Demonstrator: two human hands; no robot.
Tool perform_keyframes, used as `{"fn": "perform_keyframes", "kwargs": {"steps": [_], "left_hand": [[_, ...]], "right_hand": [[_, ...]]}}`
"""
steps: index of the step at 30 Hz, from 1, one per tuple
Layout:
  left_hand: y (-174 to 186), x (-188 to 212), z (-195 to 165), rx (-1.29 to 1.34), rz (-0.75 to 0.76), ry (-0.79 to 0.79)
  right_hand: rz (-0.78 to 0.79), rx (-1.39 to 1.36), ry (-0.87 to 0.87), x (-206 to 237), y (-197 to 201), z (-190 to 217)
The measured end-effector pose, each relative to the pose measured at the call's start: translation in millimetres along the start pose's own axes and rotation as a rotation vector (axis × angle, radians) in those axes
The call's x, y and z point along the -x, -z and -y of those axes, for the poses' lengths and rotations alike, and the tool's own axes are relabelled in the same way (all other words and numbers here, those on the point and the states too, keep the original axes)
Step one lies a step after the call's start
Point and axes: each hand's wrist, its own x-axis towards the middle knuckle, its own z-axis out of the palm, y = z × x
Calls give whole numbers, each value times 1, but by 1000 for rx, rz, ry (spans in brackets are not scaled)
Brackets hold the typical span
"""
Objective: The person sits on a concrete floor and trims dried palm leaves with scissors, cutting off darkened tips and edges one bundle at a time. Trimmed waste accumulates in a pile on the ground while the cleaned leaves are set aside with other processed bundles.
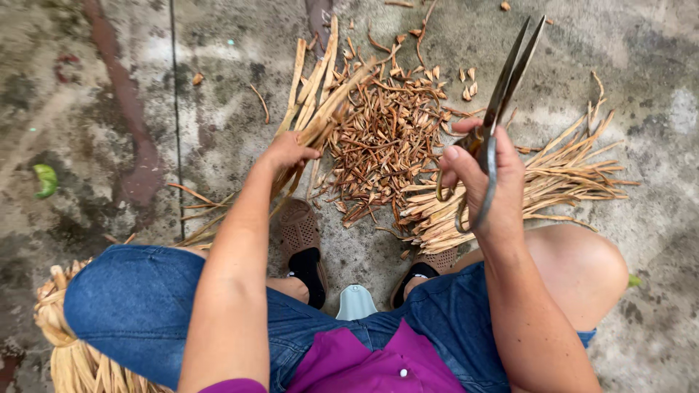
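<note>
My left hand (287,151) grips a bundle of long tan plant strips (314,94) that point up and away across the concrete floor. My right hand (484,178) holds a pair of large metal scissors (502,94), blades nearly closed and pointing up to the right. Between the hands lies a heap of short brown cut pieces (382,142). A pile of longer tan strips (539,185) lies on the floor under and to the right of my right hand.
I sit low with knees in blue denim (135,302) and brown slip-on shoes (300,233). More tan strips (69,349) lie at the bottom left. A green leaf (45,179) rests at the far left. The floor (641,73) is stained concrete.
</note>
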Motion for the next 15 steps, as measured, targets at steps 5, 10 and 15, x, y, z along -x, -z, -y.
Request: {"fn": "perform_keyframes", "kwargs": {"steps": [5,10,15], "left_hand": [[32,69,-56,227,-55,-253],[16,166,-112,183,-59,-427],[-29,223,-145,100,-160,-484]], "right_hand": [[65,-180,94,-6,-14,-11],[133,-239,76,0,-39,-4],[214,-327,267,15,-49,8]]}}
